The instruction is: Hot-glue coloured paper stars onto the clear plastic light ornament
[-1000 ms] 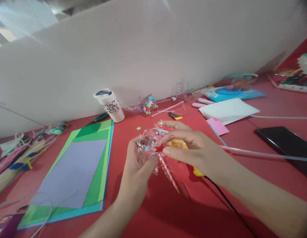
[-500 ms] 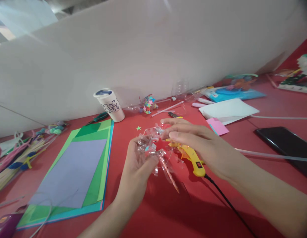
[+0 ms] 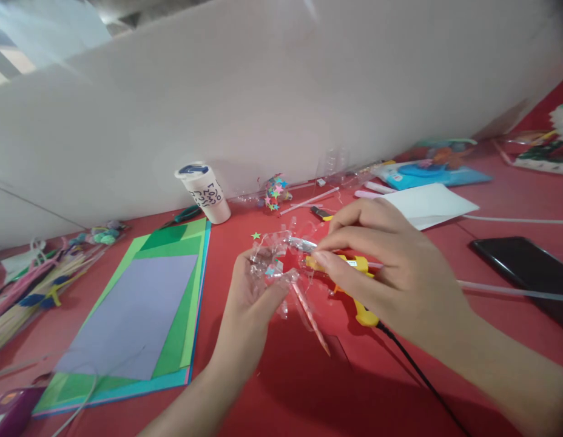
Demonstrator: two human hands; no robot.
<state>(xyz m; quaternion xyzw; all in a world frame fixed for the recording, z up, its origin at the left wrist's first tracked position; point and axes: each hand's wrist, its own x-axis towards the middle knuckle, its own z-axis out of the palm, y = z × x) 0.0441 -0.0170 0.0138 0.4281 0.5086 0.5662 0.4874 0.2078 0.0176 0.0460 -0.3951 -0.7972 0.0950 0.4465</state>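
Note:
My left hand is closed around a crinkled clear plastic ornament with a red star on its front and a pink striped stick hanging below it. My right hand is wrapped round a yellow glue gun. The gun's metal nozzle points left and touches the plastic just above the red star. A black cord runs from the gun toward the lower right.
A stack of coloured paper sheets lies on the red table at the left, with pipe cleaners beyond it. A white paper cup stands by the white wall. White sheets, a black phone and a clear tube lie on the right.
My right hand left the red star, closed on the yellow glue gun and lifted it, bringing its nozzle up to the plastic ornament. My left hand kept the ornament in place.

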